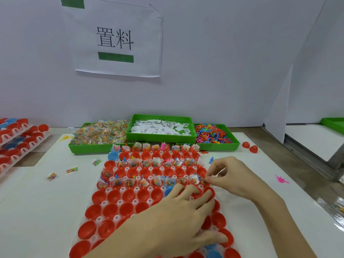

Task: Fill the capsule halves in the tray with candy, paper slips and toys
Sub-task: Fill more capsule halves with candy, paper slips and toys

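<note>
A white tray (119,190) full of red capsule halves, a few of them blue, lies on the table before me. Alternate far rows hold candy packets, paper slips and small toys; the near rows are bare red cups (111,209). My left hand (178,215) rests flat on the tray's right side, fingers spread over the cups. My right hand (230,175) pinches a small paper slip (214,175) over the rightmost filled cup of the third filled row.
Three green bins stand behind the tray: candy packets (100,135), paper slips (162,127), coloured toys (214,135). Loose candy packets (71,170) lie to the left, a pink toy (281,179) and two red halves (250,147) to the right. Stacked trays (16,138) sit far left.
</note>
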Available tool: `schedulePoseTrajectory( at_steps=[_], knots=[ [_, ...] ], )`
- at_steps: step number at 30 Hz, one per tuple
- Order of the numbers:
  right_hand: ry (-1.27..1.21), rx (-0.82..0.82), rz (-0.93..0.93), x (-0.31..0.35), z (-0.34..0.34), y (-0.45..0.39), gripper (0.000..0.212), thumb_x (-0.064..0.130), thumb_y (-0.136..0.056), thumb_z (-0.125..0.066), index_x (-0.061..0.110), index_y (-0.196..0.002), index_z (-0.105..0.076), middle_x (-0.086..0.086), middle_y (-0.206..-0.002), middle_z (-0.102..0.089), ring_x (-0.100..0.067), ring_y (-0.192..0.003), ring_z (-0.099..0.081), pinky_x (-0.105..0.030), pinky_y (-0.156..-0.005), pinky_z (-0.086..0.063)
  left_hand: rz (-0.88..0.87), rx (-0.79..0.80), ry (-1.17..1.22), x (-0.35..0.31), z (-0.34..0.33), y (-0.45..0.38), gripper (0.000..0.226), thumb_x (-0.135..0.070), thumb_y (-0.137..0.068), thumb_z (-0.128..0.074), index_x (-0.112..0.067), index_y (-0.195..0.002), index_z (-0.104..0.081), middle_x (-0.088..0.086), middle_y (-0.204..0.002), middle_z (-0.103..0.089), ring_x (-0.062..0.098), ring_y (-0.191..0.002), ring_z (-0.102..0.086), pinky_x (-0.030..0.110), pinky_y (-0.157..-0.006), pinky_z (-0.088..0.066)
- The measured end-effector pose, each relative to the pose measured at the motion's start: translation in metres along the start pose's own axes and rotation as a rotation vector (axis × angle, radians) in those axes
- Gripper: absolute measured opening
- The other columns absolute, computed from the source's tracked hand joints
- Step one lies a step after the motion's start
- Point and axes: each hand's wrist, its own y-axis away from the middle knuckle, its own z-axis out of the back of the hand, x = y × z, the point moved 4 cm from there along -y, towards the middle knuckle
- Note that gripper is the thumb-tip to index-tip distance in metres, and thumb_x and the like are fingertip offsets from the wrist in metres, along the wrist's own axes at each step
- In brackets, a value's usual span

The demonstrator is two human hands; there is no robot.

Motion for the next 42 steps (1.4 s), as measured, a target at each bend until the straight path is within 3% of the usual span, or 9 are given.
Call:
schedulePoseTrajectory(
  at_steps=[9, 13, 15, 20, 24, 28, 32, 36, 42],
  knots=[
    [-0.189, -0.19, 0.12, 0.013, 0.005, -0.001, 0.024, 0.034, -0.099, -0.064, 0.026, -0.08, -0.076, 0.008, -0.078, -0.072, -0.01, -0.068, -0.067, -0.022, -0.061, -0.047, 0.024, -0.151, 0.183, 0.033, 0.029, 0.014, 0.059, -0.063, -0.105, -0.019, -0.036, -0.157, -0.027, -0.021, -0.162, -0.028, 0.0, -0.146, -0.017, 0.028, -0.117, -0.012],
    [-0.247, -0.222, 0.217, 0.027, -0.004, 0.0, 0.027, 0.026, -0.1, -0.064, 0.029, -0.075, -0.074, 0.002, -0.07, -0.068, -0.009, -0.06, -0.063, -0.013, -0.056, -0.048, 0.259, -0.554, 0.328, 0.113, 0.052, 0.032, 0.027, -0.033, -0.107, -0.047, -0.028, -0.125, -0.066, -0.014, -0.111, -0.071, -0.001, -0.096, -0.062, 0.016, -0.083, -0.047],
    [-0.275, -0.239, 0.251, 0.033, -0.009, 0.001, 0.028, 0.023, -0.1, -0.064, 0.03, -0.074, -0.072, 0.006, -0.066, -0.066, -0.004, -0.057, -0.061, -0.01, -0.054, -0.047, 0.458, -0.738, 0.276, 0.165, 0.056, 0.043, 0.02, -0.015, -0.104, -0.054, -0.019, -0.116, -0.071, -0.008, -0.097, -0.074, 0.0, -0.077, -0.062, 0.013, -0.069, -0.045],
    [-0.247, -0.287, 0.288, 0.037, -0.013, 0.001, 0.025, 0.026, -0.1, -0.063, 0.033, -0.078, -0.072, 0.008, -0.069, -0.067, -0.012, -0.06, -0.063, -0.031, -0.061, -0.054, 0.794, -0.713, 0.055, 0.263, 0.049, 0.065, 0.026, -0.013, -0.101, -0.058, -0.007, -0.125, -0.066, 0.012, -0.121, -0.068, 0.03, -0.106, -0.061, 0.041, -0.09, -0.05],
    [-0.237, -0.297, 0.291, 0.037, -0.013, 0.001, 0.022, 0.026, -0.1, -0.063, 0.031, -0.08, -0.072, 0.009, -0.07, -0.067, -0.014, -0.061, -0.064, -0.036, -0.064, -0.056, 0.685, -0.386, -0.06, 0.279, 0.044, 0.061, 0.021, -0.02, -0.1, -0.063, -0.015, -0.118, -0.073, 0.002, -0.119, -0.07, 0.017, -0.103, -0.06, 0.024, -0.085, -0.045],
    [-0.242, -0.297, 0.292, 0.037, -0.014, 0.001, 0.022, 0.027, -0.1, -0.062, 0.029, -0.081, -0.072, 0.006, -0.068, -0.066, -0.015, -0.06, -0.063, -0.037, -0.064, -0.055, 0.66, -0.389, -0.123, 0.276, 0.045, 0.056, 0.013, -0.011, -0.097, -0.067, -0.012, -0.106, -0.076, 0.002, -0.11, -0.071, 0.011, -0.088, -0.055, 0.021, -0.079, -0.045],
    [-0.257, -0.302, 0.302, 0.037, -0.014, 0.001, 0.02, 0.027, -0.1, -0.062, 0.03, -0.083, -0.072, 0.006, -0.071, -0.067, -0.015, -0.06, -0.064, -0.035, -0.063, -0.057, 0.684, -0.432, -0.209, 0.275, 0.04, 0.058, 0.024, -0.01, -0.097, -0.06, -0.012, -0.12, -0.067, 0.003, -0.119, -0.066, 0.02, -0.106, -0.059, 0.03, -0.09, -0.05],
    [-0.271, -0.313, 0.296, 0.034, -0.012, 0.0, 0.021, 0.025, -0.1, -0.063, 0.03, -0.082, -0.073, 0.006, -0.067, -0.066, -0.014, -0.057, -0.064, -0.028, -0.057, -0.055, 0.722, -0.512, -0.137, 0.277, 0.034, 0.063, 0.029, -0.011, -0.096, -0.06, -0.011, -0.123, -0.068, 0.007, -0.12, -0.063, 0.023, -0.109, -0.059, 0.032, -0.091, -0.049],
    [-0.303, -0.317, 0.278, 0.03, -0.011, -0.002, 0.019, 0.022, -0.099, -0.064, 0.028, -0.084, -0.073, 0.009, -0.068, -0.067, -0.006, -0.057, -0.064, -0.014, -0.052, -0.05, 0.659, -0.973, 0.096, 0.254, 0.048, 0.089, 0.007, -0.013, -0.088, -0.079, -0.008, -0.092, -0.077, 0.003, -0.085, -0.072, 0.016, -0.068, -0.061, 0.019, -0.062, -0.043]
  ],
)
